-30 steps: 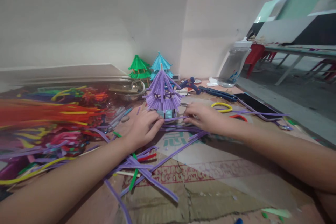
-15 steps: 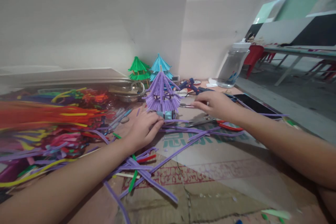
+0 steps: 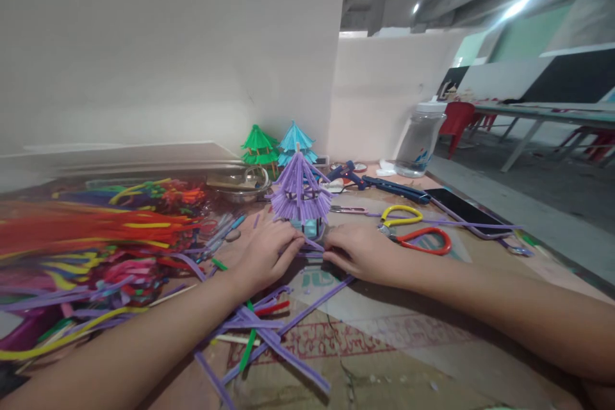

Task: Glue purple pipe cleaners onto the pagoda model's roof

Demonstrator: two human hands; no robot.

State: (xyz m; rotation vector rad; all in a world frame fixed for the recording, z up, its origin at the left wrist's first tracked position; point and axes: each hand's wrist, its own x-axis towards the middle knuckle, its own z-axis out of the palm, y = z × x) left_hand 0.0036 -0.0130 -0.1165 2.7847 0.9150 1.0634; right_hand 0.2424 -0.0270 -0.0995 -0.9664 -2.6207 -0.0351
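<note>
Purple, fuzzy and thin, a short strip (image 3: 314, 244) lies between the person's two hands, just in front of the small purple tower (image 3: 298, 192) with its two layers of roof. From where I stand, the left hand (image 3: 269, 253) has its thumb and forefinger brought together, clamped on the near end of this strip. At the other end, the right hand (image 3: 358, 253) has its fingers curled and its tips touch the strip, but whether they really grip it I cannot tell. I judge that such a strip is very light, soft on the outside and probably with a bendable core, so it should not slip easily; the best hold would be a gentle pinch at both ends, because a strong squeeze could flatten or kink it. The tower, beyond the fingertips of both hands, looks more fragile: its thin dark posts could break, so I would take it low, near the pale blue base. Beyond the right hand, to its right, rest the scissors (image 3: 402, 242) with one yellow and one red handle. Nearer to the person than the left hand, longer purple strips (image 3: 286, 352) cross each other, and well to its left spreads an orange bundle (image 3: 96, 227).
</note>
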